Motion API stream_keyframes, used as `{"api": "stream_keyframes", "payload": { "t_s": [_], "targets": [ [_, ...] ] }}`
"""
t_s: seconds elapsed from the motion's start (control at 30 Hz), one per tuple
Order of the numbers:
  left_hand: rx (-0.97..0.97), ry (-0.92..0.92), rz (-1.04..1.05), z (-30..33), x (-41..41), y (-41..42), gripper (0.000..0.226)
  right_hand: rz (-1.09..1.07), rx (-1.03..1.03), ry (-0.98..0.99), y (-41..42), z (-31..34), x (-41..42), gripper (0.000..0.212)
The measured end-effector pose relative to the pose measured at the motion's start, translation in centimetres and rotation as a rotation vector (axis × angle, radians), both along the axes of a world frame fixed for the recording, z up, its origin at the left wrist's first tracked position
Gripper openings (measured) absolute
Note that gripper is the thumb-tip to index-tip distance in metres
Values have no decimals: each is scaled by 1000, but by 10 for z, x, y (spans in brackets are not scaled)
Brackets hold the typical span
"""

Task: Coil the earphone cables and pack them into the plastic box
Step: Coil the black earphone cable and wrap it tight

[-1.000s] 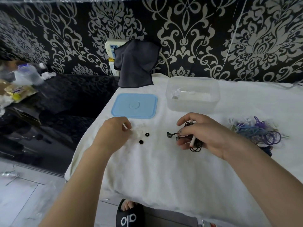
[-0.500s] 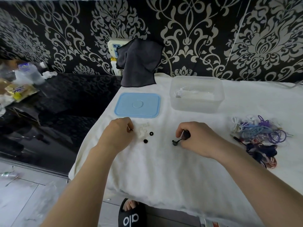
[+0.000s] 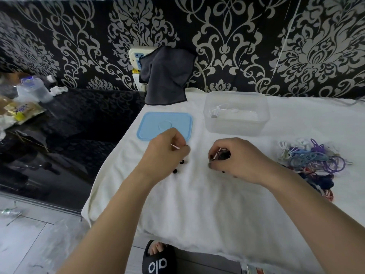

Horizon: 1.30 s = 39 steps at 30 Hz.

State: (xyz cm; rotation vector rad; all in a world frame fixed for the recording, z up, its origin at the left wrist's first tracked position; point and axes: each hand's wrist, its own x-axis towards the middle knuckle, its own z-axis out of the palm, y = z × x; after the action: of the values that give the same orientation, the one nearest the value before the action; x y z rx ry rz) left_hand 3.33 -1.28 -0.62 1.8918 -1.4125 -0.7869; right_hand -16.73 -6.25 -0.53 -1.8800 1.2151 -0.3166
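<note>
Left hand: moved toward 12 o'clock, now pinching a tie.
Right hand: fingers clamped on black coil; binding looks next.

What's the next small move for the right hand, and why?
Probably carry the black earphone bundle to the open clear plastic box and drop it in. The right hand already grips it bunched up, the box sits just beyond with its blue lid off, and a white set already lies inside.
</note>
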Motion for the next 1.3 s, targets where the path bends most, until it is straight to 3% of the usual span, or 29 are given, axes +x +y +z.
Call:
{"api": "stream_keyframes", "payload": {
  "t_s": [0.3, 0.47, 0.77, 1.07, 1.3],
  "targets": [
    [33, 238, -54, 11, -31, -9, 5, -175, 147, -278, -8, 8, -9, 18],
    [36, 245, -109, 5, -34, -15, 7, -234, 166, -342, -12, 8, -11, 21],
    [36, 317, -118, 5, -39, -19, 8, -232, -120, -220, -12, -1, -8, 18],
    [49, 420, -73, 9, -44, -21, 12, -208, -236, -126, -9, 0, -6, 22],
    [24, 374, -67, 5, -45, -24, 18, -165, -331, -70, -6, 2, -4, 22]
  ]
}}
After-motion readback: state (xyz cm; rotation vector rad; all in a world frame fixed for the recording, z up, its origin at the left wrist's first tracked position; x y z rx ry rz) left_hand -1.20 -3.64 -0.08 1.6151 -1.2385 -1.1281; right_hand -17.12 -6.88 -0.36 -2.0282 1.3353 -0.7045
